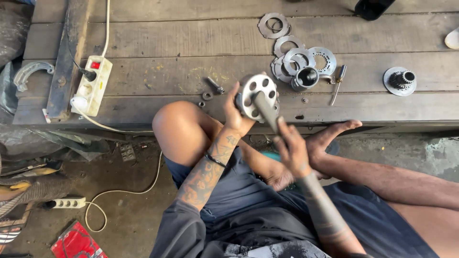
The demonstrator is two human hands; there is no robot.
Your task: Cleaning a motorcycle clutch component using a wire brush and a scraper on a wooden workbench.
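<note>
Steel hub disc [258, 97] with round holes sits raised above the wooden bench [191, 81], its rim clamped in the left hand [237, 114], while the right hand [292, 152] is closed around the dark shaft [267, 112] running from the disc's centre toward the person. Gripped only at the rim, the disc could twist and slip off the shaft, falling onto the bare knee [177, 126] just below. Loose bolts [215, 86] and ring plates [301, 59] lie beyond it on the bench.

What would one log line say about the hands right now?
left hand: grips round perforated metal disc | right hand: holds its grey shaft | behind: wooden bench
</note>
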